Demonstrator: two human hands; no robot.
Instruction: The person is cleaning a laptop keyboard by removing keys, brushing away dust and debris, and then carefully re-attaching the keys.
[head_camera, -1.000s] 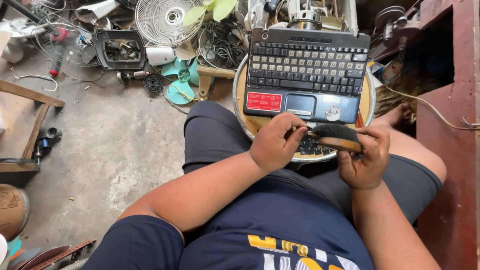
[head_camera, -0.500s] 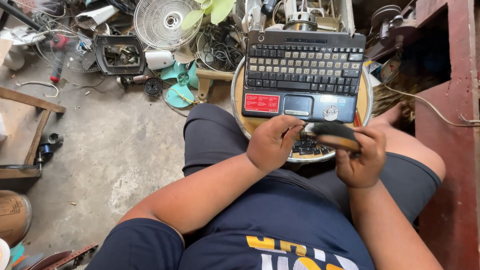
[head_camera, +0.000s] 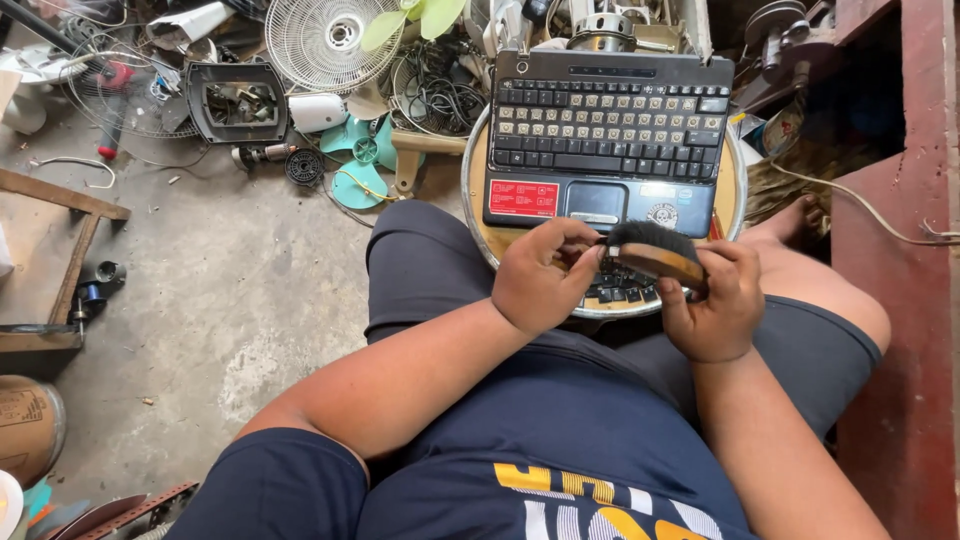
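Fingers of the right hand (head_camera: 715, 305) are wrapped round one end of a wooden-backed brush (head_camera: 655, 255), clamped on it from the side, with the dark bristles sticking up on top. The left hand (head_camera: 540, 275) has its fingers curled together, tips pressed against the brush's other end, so both hands are on it at once. It sits centre-right in the frame, just over the near edge of a round tray (head_camera: 478, 165).

The brush's back looks like smooth brown wood, oblong, and the bristles are black and fuzzy. Under it there's a loose strip of small dark keys (head_camera: 620, 288), mostly hidden by the hands. On the round metal-rimmed tray lies an opened laptop base (head_camera: 605, 140), black, boxy, with rows of pale-lettered keys, a red sticker (head_camera: 522, 197) at lower left and a greyish touchpad (head_camera: 595, 203) next to it.

Around it is pretty messy. A white wire fan guard (head_camera: 333, 40) sits top centre-left, teal plastic fan blades (head_camera: 360, 160) lie below it on rough grey concrete floor (head_camera: 220, 300), and a tangle of black cables (head_camera: 435, 85) crowds the laptop's left side. A dark rectangular frame (head_camera: 237, 100) is upper left, a wooden frame (head_camera: 50, 260) along the left edge, and a reddish painted wall (head_camera: 900, 300) fills the right side.
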